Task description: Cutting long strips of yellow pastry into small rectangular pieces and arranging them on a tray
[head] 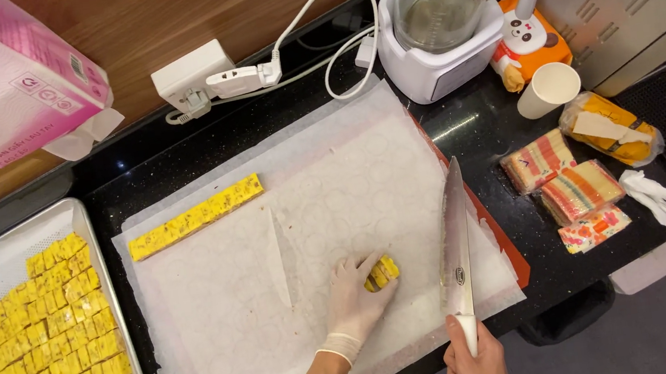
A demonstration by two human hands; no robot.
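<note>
Yellow cut pieces beside knife

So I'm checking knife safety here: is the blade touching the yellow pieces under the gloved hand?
No, the knife blade lies apart, right of the yellow pieces under the left hand.

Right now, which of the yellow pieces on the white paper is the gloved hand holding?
The small yellow block under the gloved left hand, beside the knife. The long yellow strip lies untouched at the paper's far left corner.

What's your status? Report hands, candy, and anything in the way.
Left hand, gloved, gripping yellow pieces on paper. Right hand bare, holding knife, blade flat beside the pieces. Uncut strip lies apart, upper left. Nothing between blade and pieces.
</note>
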